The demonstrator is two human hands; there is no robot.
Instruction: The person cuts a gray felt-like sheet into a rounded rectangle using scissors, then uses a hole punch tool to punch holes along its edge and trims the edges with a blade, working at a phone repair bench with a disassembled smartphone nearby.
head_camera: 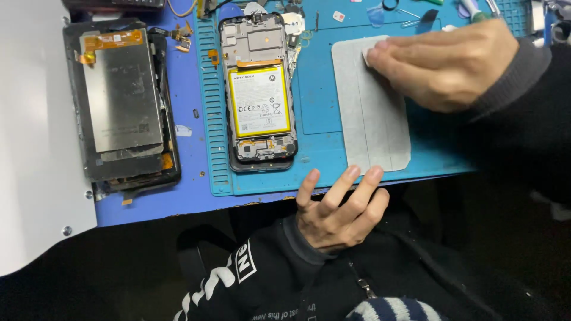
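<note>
Both hands flat on grey sheet, pinning ends.

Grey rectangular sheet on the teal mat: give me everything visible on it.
The pale grey rectangular sheet with rounded corners lies flat on the teal silicone work mat, right of the opened phone with its yellow-bordered battery. It looks thin, matte and flexible, with faint lengthwise bands. The right hand presses on its top right corner, seemingly over a small white wipe. The left hand has fingertips touching its lower edge. The rest is uncovered.
</note>
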